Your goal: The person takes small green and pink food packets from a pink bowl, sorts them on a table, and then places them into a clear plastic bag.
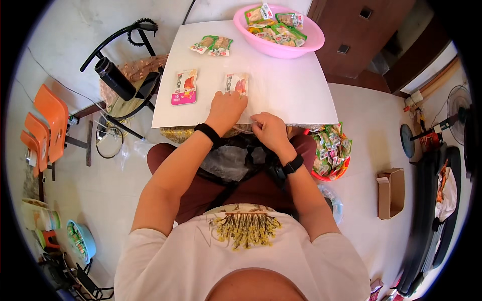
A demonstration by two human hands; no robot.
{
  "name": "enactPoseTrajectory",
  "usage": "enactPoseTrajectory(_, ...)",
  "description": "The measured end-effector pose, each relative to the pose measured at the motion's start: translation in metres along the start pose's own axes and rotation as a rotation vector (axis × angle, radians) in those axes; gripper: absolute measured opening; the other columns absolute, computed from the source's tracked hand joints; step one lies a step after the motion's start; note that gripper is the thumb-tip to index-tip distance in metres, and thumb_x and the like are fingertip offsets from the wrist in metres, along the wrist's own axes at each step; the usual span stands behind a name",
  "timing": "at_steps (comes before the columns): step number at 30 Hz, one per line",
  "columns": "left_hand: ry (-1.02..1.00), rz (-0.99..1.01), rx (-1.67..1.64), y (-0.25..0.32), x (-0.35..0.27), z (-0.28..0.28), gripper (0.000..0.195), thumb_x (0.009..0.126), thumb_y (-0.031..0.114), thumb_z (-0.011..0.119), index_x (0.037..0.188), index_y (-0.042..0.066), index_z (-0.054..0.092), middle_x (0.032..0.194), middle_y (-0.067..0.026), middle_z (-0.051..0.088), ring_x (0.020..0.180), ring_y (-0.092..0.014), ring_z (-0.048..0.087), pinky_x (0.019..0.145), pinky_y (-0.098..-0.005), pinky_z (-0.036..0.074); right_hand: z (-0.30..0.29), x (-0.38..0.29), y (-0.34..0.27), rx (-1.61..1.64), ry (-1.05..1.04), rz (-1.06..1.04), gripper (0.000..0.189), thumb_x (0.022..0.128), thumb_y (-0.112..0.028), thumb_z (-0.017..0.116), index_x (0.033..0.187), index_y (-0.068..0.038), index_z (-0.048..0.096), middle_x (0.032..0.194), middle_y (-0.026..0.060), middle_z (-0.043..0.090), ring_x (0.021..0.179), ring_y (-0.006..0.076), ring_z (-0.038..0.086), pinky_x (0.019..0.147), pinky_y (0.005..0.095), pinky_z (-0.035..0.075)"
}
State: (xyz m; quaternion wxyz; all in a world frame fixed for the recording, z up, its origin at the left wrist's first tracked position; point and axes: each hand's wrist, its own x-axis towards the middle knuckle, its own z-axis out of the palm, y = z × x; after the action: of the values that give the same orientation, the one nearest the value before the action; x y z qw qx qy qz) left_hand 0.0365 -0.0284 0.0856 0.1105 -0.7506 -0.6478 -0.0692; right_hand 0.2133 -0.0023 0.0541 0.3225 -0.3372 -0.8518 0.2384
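Note:
My left hand [228,109] lies on a snack packet [236,81] near the middle of the white table [290,90]; its fingertips cover the packet's lower part. Close to the table's front edge, my right hand [268,128] has thumb and forefinger together on what looks like clear plastic, hard to make out. A second packet with a pink lower end [184,88] lies flat to the left. Farther back are green-edged food packets [212,46], side by side. At the back right, a pink basin [292,52] holds several similar packets.
A red basin [330,177] full of packets stands below the table's right side. A black bag [250,143] with clear plastic is between my knees. Left are a chair with a black flask [115,78] and orange chairs [51,122]. A cardboard box [391,193] stands on the floor at right.

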Motion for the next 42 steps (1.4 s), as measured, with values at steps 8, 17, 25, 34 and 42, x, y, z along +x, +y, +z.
enactPoseTrajectory(8, 0.081, -0.141, 0.092, -0.017, 0.031, 0.022, 0.009, 0.08, 0.013, 0.055, 0.079, 0.013, 0.064, 0.061, -0.0047, 0.065, 0.056, -0.024, 0.066, 0.05, -0.0382, 0.049, 0.001, 0.007, 0.002, -0.065, -0.08, 0.056, 0.02, 0.075, -0.016, 0.062, 0.093, -0.011, 0.069, 0.083, 0.01, 0.066, 0.077, 0.03, 0.063, 0.067, 0.0394, 0.05)
enactPoseTrajectory(17, 0.044, -0.189, -0.523, -0.055, -0.004, -0.021, 0.048, 0.075, 0.039, 0.07, 0.109, 0.007, 0.063, 0.107, -0.0188, 0.063, 0.104, -0.031, 0.06, 0.081, -0.0462, 0.049, -0.001, 0.008, 0.002, -0.091, -0.098, 0.118, 0.024, 0.074, -0.017, 0.062, 0.095, -0.013, 0.071, 0.08, 0.0076, 0.066, 0.074, 0.0267, 0.064, 0.068, 0.0369, 0.05)
enactPoseTrajectory(25, -0.09, -0.874, -0.152, -0.125, -0.023, -0.004, 0.069, 0.067, 0.042, 0.076, 0.114, -0.001, 0.051, 0.106, -0.0241, 0.062, 0.103, -0.033, 0.06, 0.083, -0.0459, 0.05, 0.006, 0.006, 0.008, -0.052, -0.046, 0.058, 0.021, 0.074, -0.017, 0.062, 0.092, -0.012, 0.071, 0.076, 0.0071, 0.065, 0.072, 0.0266, 0.063, 0.064, 0.0363, 0.049)
enactPoseTrajectory(34, 0.212, -1.033, -1.335, -0.155, -0.059, 0.022, 0.024, 0.075, 0.011, 0.07, 0.095, 0.0, 0.063, 0.079, -0.0064, 0.063, 0.055, -0.012, 0.057, 0.041, -0.027, 0.041, 0.009, 0.004, 0.007, 0.04, 0.042, 0.107, 0.013, 0.078, -0.019, 0.063, 0.083, -0.008, 0.068, 0.072, 0.0077, 0.063, 0.067, 0.0271, 0.061, 0.062, 0.0364, 0.048)
enactPoseTrajectory(42, 0.286, -0.936, -1.621, -0.096, -0.134, -0.029, 0.021, 0.088, 0.012, 0.059, 0.107, 0.004, 0.057, 0.078, -0.0019, 0.062, 0.052, -0.007, 0.053, 0.038, -0.0209, 0.035, 0.017, 0.0, 0.01, 0.194, 0.259, 0.12, 0.015, 0.083, -0.021, 0.063, 0.082, -0.007, 0.066, 0.075, 0.0104, 0.062, 0.068, 0.0286, 0.061, 0.061, 0.037, 0.048)
